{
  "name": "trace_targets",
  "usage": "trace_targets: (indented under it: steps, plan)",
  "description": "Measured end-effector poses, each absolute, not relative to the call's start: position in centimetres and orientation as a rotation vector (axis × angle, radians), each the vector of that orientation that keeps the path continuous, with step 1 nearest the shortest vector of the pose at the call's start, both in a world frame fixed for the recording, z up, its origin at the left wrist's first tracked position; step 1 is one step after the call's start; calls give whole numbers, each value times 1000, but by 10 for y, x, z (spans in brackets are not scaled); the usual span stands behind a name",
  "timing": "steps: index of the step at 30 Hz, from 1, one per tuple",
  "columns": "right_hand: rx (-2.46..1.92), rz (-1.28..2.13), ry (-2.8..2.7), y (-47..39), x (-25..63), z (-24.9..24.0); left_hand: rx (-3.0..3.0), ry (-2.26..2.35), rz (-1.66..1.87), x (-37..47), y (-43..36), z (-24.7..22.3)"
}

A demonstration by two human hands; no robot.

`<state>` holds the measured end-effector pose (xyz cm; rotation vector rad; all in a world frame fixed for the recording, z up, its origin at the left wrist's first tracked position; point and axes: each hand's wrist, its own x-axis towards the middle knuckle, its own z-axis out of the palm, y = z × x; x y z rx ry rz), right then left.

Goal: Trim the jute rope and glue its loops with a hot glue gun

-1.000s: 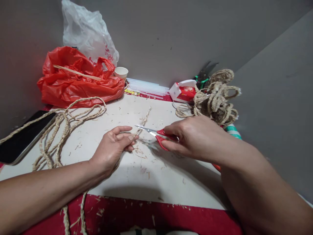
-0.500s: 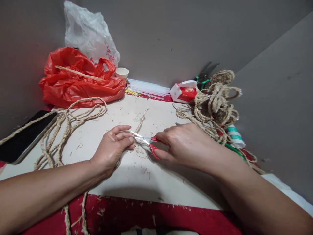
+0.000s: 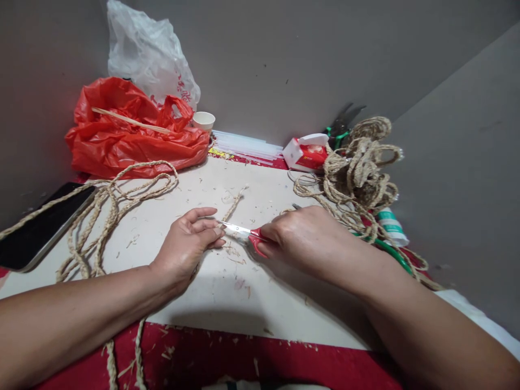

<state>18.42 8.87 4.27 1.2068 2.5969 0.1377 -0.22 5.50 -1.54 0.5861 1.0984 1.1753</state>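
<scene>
My left hand (image 3: pixel 190 238) is closed on a braided straw rope, pinched between thumb and fingers. The rope's free end (image 3: pixel 234 206) points up and away beyond the fingertips, frayed at its tip. In my right hand (image 3: pixel 303 233) are scissors (image 3: pixel 239 230) with red handles, their blades now together beside my left fingertips, across the rope. Whether the blades have gone through it cannot be made out. More braided rope (image 3: pixel 109 211) lies in loose loops to the left of my left hand, and two strands hang over the front edge.
A white board (image 3: pixel 227 303) with straw scraps covers the red cloth (image 3: pixel 227 357). Around it are a phone (image 3: pixel 49 227), a red plastic bag (image 3: pixel 134 141), a paper cup (image 3: pixel 203 120), pale sticks (image 3: pixel 247 145), a tissue pack (image 3: pixel 306 153) and a rope heap (image 3: pixel 361 168).
The scissors have closed: their blades and red handles have come together in my right hand. My left hand stays in place on the rope.
</scene>
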Motion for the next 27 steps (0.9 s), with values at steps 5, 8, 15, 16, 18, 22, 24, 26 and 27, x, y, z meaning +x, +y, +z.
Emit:
trace_targets:
  steps: [5,8,15,16,18,22,24,26,27]
  plan:
    - [1230,41,2663,94,187,47,578,1097,1177,-1,55,-14]
    - [1321,48,2667,100,192,50,582,1104,1144,-1,56,-14]
    - [1511,-88,2768,113,202,47,576,995,1036,-5,54,-12]
    - [1526,-198,2812,114,202,45,577,981,1009,-5,53,-12]
    - [1542,-535,2909,118,201,42,613,963,972,-5,52,-12]
    - [1653,-1445,2875,123,194,32,692,898,889,-5,50,-15]
    - [1767,-1839,2676,125,190,25,710,858,854,-5,50,-17]
    - [1825,-2138,2471,125,186,20,739,828,837,-5,50,-19]
    - [1825,-2256,2398,125,184,17,762,822,832,-4,50,-20]
